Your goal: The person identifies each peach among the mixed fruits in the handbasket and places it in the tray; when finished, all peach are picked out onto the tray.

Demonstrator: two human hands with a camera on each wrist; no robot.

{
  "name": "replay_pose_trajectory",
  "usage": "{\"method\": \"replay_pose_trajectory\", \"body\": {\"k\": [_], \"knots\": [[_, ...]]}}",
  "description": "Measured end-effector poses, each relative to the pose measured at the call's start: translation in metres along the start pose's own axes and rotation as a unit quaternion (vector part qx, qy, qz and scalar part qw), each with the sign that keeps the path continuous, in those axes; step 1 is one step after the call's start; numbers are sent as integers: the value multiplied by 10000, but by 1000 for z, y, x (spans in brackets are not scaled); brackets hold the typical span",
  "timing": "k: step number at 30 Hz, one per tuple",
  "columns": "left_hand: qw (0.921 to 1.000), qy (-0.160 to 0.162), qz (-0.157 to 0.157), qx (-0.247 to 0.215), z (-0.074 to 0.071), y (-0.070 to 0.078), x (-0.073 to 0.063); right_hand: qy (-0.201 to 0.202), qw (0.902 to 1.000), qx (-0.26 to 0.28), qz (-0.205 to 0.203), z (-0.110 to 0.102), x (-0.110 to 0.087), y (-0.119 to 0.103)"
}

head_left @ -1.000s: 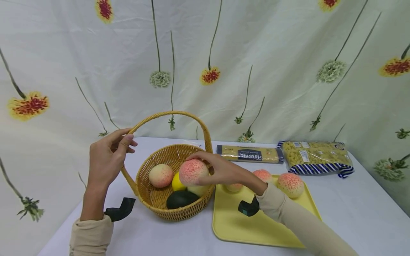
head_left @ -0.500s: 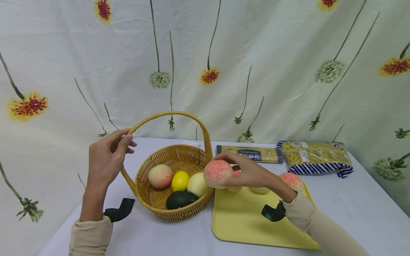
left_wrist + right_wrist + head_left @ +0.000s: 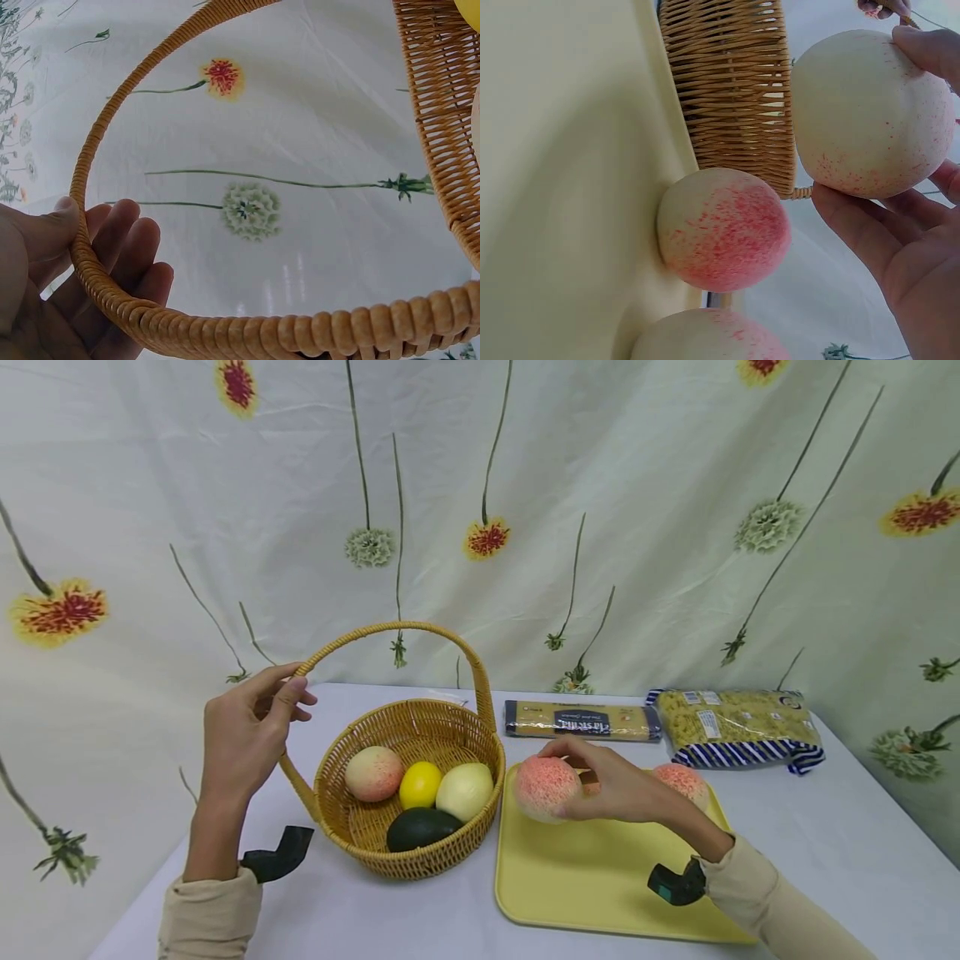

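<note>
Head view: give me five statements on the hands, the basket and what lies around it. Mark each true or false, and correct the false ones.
1. The left hand holds the handle of the wicker basket. True.
2. The right hand holds a pink-speckled fruit. True.
3. The pink-speckled fruit in the right hand lies inside the wicker basket. False: it is outside the basket.
4. The yellow fruit lies between a second speckled fruit and a pale fruit. True.
5. The dark green fruit lies on the yellow tray. False: the dark green fruit is in the basket.
</note>
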State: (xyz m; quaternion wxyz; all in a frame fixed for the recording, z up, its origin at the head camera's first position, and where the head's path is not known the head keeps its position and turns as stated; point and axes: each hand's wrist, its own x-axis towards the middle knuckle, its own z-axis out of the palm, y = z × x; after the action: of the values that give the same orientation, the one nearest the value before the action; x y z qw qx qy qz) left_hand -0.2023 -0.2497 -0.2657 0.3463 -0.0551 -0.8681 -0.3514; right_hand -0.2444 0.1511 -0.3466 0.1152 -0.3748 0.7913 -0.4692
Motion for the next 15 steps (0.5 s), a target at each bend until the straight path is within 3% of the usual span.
{"method": "replay_pose_trajectory", "body": {"k": [15], "knots": [[10000, 12, 35, -1, 0, 0, 1, -42, 9997, -245, 47, 10, -18, 12]]}}
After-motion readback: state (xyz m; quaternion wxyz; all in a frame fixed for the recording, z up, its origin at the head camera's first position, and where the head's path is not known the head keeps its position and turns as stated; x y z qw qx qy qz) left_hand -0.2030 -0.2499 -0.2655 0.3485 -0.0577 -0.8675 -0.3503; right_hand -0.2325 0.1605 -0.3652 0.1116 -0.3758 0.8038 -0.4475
